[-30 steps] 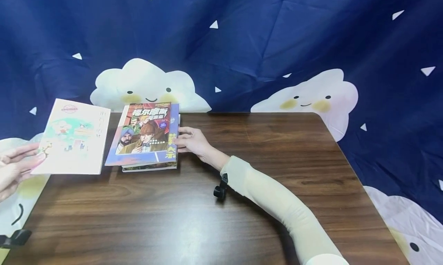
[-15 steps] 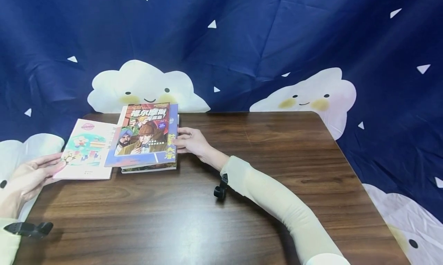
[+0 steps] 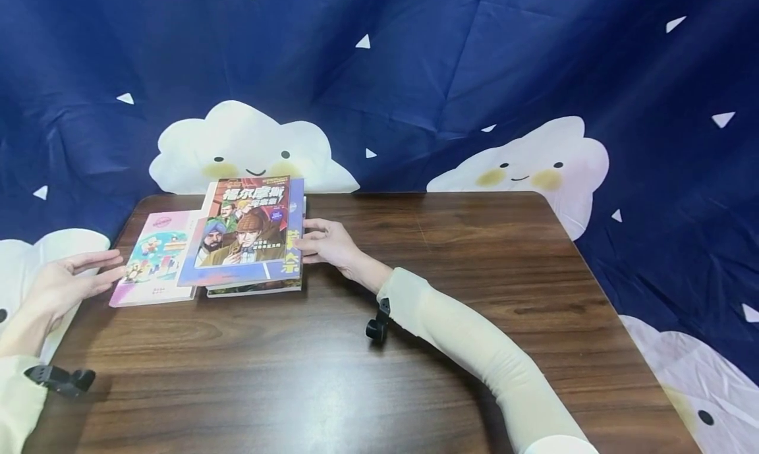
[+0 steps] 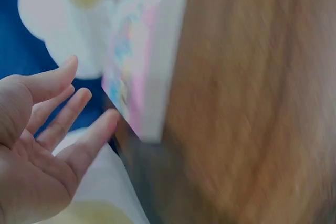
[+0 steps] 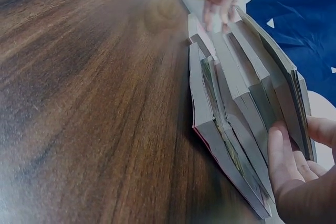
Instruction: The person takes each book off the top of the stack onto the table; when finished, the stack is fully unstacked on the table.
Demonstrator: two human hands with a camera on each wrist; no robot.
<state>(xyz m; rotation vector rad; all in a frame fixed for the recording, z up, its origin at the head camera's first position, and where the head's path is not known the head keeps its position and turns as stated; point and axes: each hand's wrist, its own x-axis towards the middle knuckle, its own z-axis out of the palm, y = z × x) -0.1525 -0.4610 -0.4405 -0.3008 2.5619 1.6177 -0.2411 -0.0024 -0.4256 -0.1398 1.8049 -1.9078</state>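
Note:
A comic-style book [image 3: 249, 223] with a detective on its cover tops a stack at the table's back left. Under it shows a blue-purple book [image 3: 231, 274], and lower books [image 3: 255, 288] jut out at the front. My right hand [image 3: 332, 243] grips the upper books at their right edge; in the right wrist view their page blocks [image 5: 257, 98] stand apart in wedges above the lower ones. To the left lies a pink-and-white book [image 3: 151, 263], its right side covered by the stack. Beside its left edge, my left hand [image 3: 74, 279] has its fingers extended, holding nothing.
The brown wooden table [image 3: 445, 322] extends to the right and front. Behind it hangs a dark blue curtain [image 3: 415, 78] with white smiling clouds. A black camera mount [image 3: 379, 322] sits on the right wrist, another [image 3: 62, 379] on the left.
The pink-and-white book came down from the left onto the table, its right side passing under the stack's upper books. My left hand let go of it. The right hand stayed in place.

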